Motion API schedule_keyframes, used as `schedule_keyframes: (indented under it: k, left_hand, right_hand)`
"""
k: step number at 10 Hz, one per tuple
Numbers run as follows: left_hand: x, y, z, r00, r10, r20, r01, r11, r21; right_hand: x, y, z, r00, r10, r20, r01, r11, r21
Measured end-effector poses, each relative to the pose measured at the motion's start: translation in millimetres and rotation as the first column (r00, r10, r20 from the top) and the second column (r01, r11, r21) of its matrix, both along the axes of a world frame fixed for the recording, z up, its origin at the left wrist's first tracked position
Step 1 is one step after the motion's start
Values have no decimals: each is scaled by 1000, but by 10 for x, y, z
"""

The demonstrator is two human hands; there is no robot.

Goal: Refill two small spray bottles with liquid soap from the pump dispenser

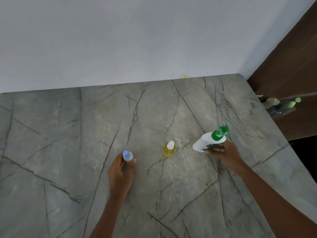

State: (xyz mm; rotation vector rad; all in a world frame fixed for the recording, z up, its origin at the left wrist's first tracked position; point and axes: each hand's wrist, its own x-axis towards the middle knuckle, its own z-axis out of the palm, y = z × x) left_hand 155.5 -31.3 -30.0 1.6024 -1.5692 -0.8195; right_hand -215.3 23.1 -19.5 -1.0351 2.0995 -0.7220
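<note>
Three things stand in a rough row on the counter (pixel 68 134), with the wall (pixel 120 40) behind. Left spray bottle (pixel 127 156) is held in the left hand (pixel 120 174). Middle spray bottle (pixel 169 148) stands alone between the hands, apart from both. Pump dispenser (pixel 208 140) is at right, tilted, gripped by the right hand (pixel 226 155), possibly off the counter. Blurred bottles (pixel 283 105) lie past the counter's right edge.

A home, likely a kitchen or utility corner: a grey, dark-veined stone bench (pixel 68 134) runs along a plain white wall (pixel 120 40). Dark brown wood panelling (pixel 291 57) and green-capped bottles (pixel 289 104) lie beyond its right end.
</note>
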Motion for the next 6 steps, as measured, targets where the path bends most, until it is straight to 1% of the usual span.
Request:
schedule_keyframes:
  k: [1,3,4,5,6]
  left_hand:
    - [4,-13,-22,1000,-4,24,4,1000,-1]
    - [17,-10,-42,999,-21,34,22,1000,-10]
    - [-14,17,13,1000,-24,18,24,1000,9]
    - [27,28,-27,1000,-23,-9,23,998,60]
    - [97,235,-109,996,51,69,-53,998,30]
  right_hand:
    - [36,-13,5,1000,-3,2,3,1000,4]
    - [-48,-59,13,997,81,17,-82,997,8]
    - [-57,-72,58,995,95,38,-96,995,24]
    - [-70,-46,108,990,105,91,-106,994,2]
    - [18,160,162,987,-104,120,114,990,-79]
